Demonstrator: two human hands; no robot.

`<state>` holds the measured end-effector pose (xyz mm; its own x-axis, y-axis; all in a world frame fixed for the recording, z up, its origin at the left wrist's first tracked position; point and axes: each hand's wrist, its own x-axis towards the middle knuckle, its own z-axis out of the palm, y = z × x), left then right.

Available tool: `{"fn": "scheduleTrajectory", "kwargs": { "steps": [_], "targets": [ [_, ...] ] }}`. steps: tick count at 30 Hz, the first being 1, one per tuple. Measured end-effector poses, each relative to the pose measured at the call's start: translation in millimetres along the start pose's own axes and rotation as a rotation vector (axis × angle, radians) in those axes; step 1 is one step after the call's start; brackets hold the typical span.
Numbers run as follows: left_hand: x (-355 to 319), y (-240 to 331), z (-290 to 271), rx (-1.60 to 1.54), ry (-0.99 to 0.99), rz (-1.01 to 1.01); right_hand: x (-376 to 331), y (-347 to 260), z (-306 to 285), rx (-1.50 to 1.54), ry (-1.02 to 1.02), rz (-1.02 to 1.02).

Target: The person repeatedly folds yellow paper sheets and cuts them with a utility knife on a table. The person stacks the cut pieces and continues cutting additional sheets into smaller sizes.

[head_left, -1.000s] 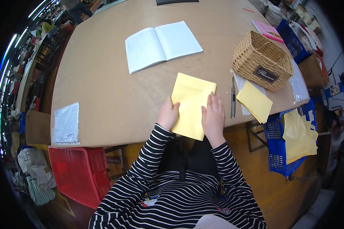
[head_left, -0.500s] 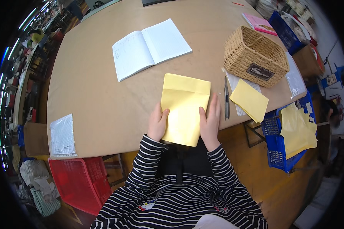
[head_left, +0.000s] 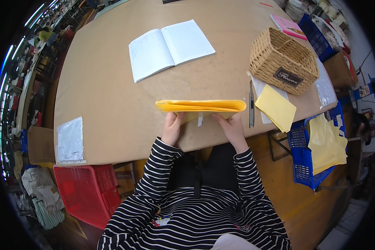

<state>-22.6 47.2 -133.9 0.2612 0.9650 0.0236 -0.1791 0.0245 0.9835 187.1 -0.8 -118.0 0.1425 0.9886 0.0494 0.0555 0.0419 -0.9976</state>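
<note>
Between my two hands is a folded stack of yellow paper, tipped nearly edge-on above the table's near edge. Its layered edges face up, with a rounded fold at the right end. My left hand grips its lower side left of the middle, thumb on the near face. On the right part, my right hand pinches it the same way. Most of my fingers are hidden behind the paper. A small white strip shows below the yellow edge, between the hands.
An open notebook lies farther back. To the right stand a wicker basket, a dark pen-like tool and more yellow sheets. A blue crate and a red crate flank the table.
The yellow paper has swung from lying face-up, tall and flat, to a wide, nearly edge-on position showing its layers. Both hands turned with it, and the right hand's fingers closed on it.
</note>
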Motion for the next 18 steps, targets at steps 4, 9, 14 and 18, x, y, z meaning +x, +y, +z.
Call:
{"fn": "scheduleTrajectory", "kwargs": {
  "steps": [4, 9, 14, 18],
  "targets": [
    [-9, -9, -3, -0.065, -0.012, 0.175, -9, 3, 3, -0.027, 0.037, -0.06],
    [-6, -9, 6, -0.03, -0.014, 0.128, -10, 0, 5, -0.026, 0.048, 0.087],
    [-9, -1, 8, 0.217, 0.102, 0.028, -16, -5, 18, 0.017, 0.065, 0.1],
    [-9, 3, 8, 0.671, 0.185, -0.108, -27, -1, 26, -0.824, 0.298, -0.258]
  ]
}}
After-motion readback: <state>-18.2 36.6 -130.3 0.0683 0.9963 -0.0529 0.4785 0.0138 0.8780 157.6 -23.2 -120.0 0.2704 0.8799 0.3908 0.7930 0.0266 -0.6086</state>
